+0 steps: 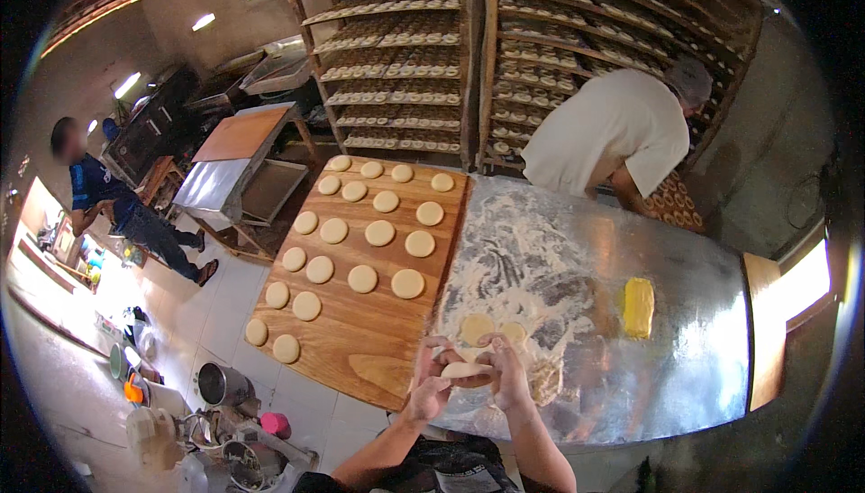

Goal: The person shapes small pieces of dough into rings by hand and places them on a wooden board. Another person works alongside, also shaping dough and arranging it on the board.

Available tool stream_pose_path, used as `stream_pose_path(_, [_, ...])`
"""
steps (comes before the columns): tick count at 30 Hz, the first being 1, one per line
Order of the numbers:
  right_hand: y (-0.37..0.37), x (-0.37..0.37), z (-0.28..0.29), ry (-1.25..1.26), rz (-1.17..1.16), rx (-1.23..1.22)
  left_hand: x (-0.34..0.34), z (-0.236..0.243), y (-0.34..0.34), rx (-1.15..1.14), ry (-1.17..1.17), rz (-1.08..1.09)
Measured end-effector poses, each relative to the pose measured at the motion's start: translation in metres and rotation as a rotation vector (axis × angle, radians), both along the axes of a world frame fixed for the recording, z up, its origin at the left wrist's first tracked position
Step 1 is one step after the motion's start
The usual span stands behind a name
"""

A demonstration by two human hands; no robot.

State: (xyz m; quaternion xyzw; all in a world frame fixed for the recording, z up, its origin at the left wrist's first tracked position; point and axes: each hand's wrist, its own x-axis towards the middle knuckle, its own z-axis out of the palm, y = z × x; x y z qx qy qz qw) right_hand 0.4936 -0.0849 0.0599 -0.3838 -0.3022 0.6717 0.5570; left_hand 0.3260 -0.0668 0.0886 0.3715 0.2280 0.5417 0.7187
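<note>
Between my two hands, low over the near edge of the metal table (pixel 685 376), is a pale round of dough (pixel 462 370). My left hand (pixel 430 383) grips its left side, with the fingers curled around it. On the opposite side, my right hand (pixel 506 374) pinches the rim. Just beyond my fingers two more flat dough rounds (pixel 478 327) lie on the floured metal. To the left, a wooden board (pixel 387 371) carries several dough discs (pixel 363 278) in loose rows.
A yellow slab (pixel 639 308) rests on the metal table. Racks (pixel 478 69) of filled trays stand behind. At the far right a person in a white shirt (pixel 613 123) bends over a tray (pixel 676 203). Another person (pixel 108 191) stands left. Pots (pixel 223 385) and buckets sit at lower left.
</note>
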Motion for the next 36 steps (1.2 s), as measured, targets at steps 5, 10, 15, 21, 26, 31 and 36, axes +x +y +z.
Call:
stream_pose_path(5, [0.008,-0.054,0.022,-0.729,-0.051,0.087,-0.031,-0.002,-0.001,0.406,0.89,0.252])
stream_pose_path(10, [0.014,-0.087,0.029,-0.488,0.197,0.167,-0.065,-0.007,0.004,0.601,0.939,0.442])
stream_pose_path(15, [0.017,-0.129,0.015,-0.221,0.109,0.264,-0.11,-0.004,0.012,0.561,0.947,0.291])
stream_pose_path(21, [0.021,-0.17,0.03,-0.202,0.069,0.367,-0.14,0.003,0.026,0.6,1.009,0.292])
stream_pose_path(26, [0.017,-0.19,0.042,0.29,-0.19,0.22,-0.158,-0.002,0.034,0.661,0.992,0.208])
stream_pose_path(31, [0.018,-0.189,0.027,-0.299,-0.12,0.185,-0.163,-0.002,0.039,0.564,1.028,0.021])
stream_pose_path(36, [0.011,-0.191,0.017,-0.504,-0.278,0.154,-0.167,0.009,0.04,0.505,1.016,-0.05])
